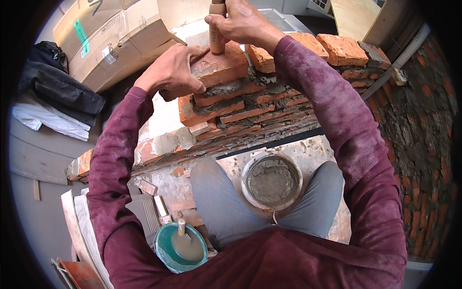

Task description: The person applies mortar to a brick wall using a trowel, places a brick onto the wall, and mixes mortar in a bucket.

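Note:
Across the end of the brick wall's (236, 115) top course, my left hand (168, 72) grips an orange brick (225, 67), thumb on its near face and fingers over the top. Grey mortar shows in the joint under it. My right hand (248, 21) is closed around a tool with a round wooden handle (217, 36). The handle stands upright, its butt end down on the brick's top beside my left fingers. The tool's other end lies beyond the upper edge, so its kind is hidden.
Between my knees stands a round bucket (246, 188) of wet grey mortar. A green bucket (162, 241) with cloudy water and a handled tool is at lower left. Cardboard boxes (120, 41) and draped clothes (57, 86) are at left. Another brick wall (418, 144) rises at right.

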Demonstrator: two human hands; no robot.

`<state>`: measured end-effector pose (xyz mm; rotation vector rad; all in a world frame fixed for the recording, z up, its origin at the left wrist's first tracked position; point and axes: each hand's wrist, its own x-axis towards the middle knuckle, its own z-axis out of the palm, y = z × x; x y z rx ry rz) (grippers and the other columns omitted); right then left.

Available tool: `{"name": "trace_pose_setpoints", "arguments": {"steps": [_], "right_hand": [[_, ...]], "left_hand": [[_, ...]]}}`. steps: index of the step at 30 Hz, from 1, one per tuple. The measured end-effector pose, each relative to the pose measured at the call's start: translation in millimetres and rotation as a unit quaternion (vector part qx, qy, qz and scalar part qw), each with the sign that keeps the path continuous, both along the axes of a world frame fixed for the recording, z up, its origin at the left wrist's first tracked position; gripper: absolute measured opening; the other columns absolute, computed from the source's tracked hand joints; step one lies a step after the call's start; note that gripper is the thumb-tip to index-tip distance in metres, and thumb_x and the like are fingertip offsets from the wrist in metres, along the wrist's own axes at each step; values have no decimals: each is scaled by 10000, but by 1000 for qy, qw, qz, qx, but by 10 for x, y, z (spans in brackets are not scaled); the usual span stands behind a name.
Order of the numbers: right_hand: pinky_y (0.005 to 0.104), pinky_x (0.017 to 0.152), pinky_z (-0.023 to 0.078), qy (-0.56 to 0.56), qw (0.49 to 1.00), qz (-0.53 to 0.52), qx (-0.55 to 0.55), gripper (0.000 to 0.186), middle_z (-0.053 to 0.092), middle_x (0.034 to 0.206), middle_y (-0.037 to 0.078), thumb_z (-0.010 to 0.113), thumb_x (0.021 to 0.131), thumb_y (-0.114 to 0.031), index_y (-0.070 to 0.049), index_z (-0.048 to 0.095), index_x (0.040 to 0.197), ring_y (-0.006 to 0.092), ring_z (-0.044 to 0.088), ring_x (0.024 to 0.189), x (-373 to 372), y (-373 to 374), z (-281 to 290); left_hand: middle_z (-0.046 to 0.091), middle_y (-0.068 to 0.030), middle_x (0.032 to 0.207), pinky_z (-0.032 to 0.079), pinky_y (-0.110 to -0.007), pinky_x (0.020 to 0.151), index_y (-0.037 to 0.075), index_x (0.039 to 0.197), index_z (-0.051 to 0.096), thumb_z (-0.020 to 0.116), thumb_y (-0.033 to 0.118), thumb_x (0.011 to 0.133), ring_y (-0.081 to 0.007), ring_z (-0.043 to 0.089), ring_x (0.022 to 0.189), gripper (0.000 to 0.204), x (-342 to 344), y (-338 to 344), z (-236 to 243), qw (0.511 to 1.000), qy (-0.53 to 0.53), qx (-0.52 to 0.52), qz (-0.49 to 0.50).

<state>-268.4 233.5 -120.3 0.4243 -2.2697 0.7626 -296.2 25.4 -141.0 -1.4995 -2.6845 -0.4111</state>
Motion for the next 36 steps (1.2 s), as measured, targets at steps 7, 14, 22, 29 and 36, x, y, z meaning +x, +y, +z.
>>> {"name": "trace_pose_setpoints", "arguments": {"steps": [7, 14, 22, 29, 36], "right_hand": [[483, 907, 463, -47, 999, -23, -8, 501, 576, 1056, 344, 576, 873, -205, 86, 378, 1230, 481, 573, 1037, 205, -92, 16], [459, 930, 462, -79, 997, 11, -15, 537, 560, 1125, 342, 584, 876, -238, 97, 376, 1241, 468, 559, 1090, 255, -50, 110], [455, 969, 433, -101, 995, -19, 18, 586, 567, 1126, 325, 574, 890, -234, 89, 341, 1320, 440, 562, 1093, 330, -150, 133], [471, 935, 444, -81, 996, 19, -32, 475, 571, 1128, 309, 601, 867, -193, 60, 424, 1227, 441, 553, 1087, 154, -83, 45], [432, 880, 470, -132, 991, 29, -5, 465, 583, 1079, 263, 593, 876, -236, 32, 442, 1224, 383, 583, 1008, 246, 74, 233]], "left_hand": [[683, -226, 943, 519, -353, 843, -17, 1296, 571, 776, 281, 491, -302, 668, 843, 883, 49, -57, -49, 999, -3, 35, -3], [658, -223, 1123, 500, -394, 896, 44, 1390, 498, 780, 513, 560, -350, 650, 967, 995, -170, -341, -96, 995, 9, 98, -14], [685, -208, 1105, 506, -360, 898, 9, 1282, 592, 821, 449, 627, -293, 672, 963, 822, -136, -374, -54, 996, -62, 59, -6], [678, -207, 1129, 498, -358, 920, 14, 1298, 581, 820, 487, 634, -279, 664, 1012, 850, -85, -335, -34, 997, -73, 31, 16], [677, -202, 1137, 498, -369, 916, 36, 1304, 586, 787, 552, 634, -292, 668, 996, 869, -125, -232, -94, 998, -40, 47, 13]]}}
